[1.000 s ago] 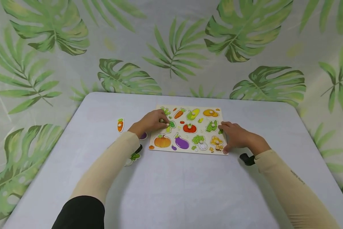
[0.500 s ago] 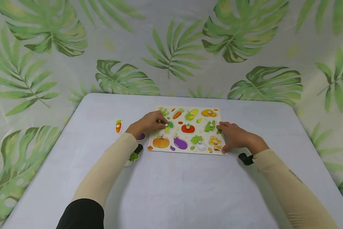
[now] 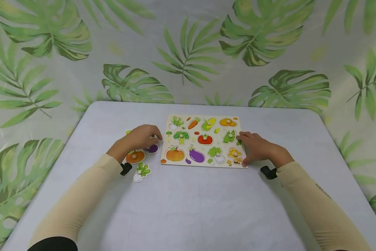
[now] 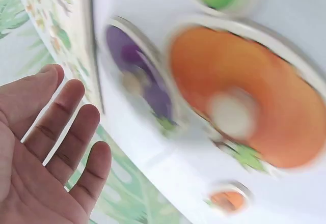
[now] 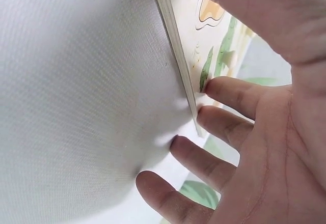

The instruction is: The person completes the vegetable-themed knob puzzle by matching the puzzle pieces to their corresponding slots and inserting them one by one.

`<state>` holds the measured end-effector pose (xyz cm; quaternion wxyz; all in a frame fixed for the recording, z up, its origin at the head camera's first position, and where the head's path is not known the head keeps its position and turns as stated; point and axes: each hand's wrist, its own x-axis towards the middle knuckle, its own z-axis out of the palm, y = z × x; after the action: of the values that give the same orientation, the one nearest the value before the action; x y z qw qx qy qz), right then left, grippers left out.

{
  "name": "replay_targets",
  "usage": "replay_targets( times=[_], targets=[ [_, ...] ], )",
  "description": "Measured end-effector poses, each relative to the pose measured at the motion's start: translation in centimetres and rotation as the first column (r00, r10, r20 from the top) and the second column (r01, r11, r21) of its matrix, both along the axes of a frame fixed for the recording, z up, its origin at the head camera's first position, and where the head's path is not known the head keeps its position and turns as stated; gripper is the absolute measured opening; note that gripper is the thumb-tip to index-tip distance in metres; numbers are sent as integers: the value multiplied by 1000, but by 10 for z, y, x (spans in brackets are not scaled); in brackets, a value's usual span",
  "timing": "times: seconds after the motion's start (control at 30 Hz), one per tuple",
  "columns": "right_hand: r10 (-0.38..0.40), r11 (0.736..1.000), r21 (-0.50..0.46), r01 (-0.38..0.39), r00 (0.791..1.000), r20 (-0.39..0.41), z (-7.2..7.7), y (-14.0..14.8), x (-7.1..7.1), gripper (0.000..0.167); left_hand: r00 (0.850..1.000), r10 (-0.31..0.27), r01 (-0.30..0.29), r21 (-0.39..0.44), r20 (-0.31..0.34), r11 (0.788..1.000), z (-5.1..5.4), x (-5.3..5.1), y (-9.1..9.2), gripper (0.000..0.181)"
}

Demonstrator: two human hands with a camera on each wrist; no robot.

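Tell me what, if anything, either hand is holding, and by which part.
Nothing is held. The left hand is empty; the right hand only touches the board along its right edge, fingers not curled round it.

Long beige fabric left sleeve, black fabric section above it, long beige fabric right sleeve, small dark lettering along forearm, compact black left-wrist device, matching right-wrist device, bare fingers.

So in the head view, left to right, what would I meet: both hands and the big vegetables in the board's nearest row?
Left hand, pumpkin, eggplant, leafy vegetable, mushrooms, right hand.
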<state>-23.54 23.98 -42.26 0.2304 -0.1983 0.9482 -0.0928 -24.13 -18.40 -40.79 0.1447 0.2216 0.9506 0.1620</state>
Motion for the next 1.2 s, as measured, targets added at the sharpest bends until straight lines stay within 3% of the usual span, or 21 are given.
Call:
replay_targets(
  times=[0.1, 0.33, 0.63, 1.2],
  targets=[
    [-1, 1000, 3, 1, 1000, 5, 1, -1, 0, 109, 999, 37, -36, -41, 14, 999, -1, 6, -12, 18],
    [7, 1000, 0, -7, 1000, -1, -4, 4, -2, 110, 1000, 9, -8, -91, 15, 996, -12, 12, -31, 18],
    [2, 1000, -12, -2, 1000, 0, -6, 4, -2, 110, 1000, 19, -19, -61, 2, 998, -18, 13, -36, 15],
    [2, 1000, -26, -2, 1000, 14, -1, 5, 1, 108, 1000, 28, -28, -41, -3, 999, -17, 14, -38, 12]
  ],
)
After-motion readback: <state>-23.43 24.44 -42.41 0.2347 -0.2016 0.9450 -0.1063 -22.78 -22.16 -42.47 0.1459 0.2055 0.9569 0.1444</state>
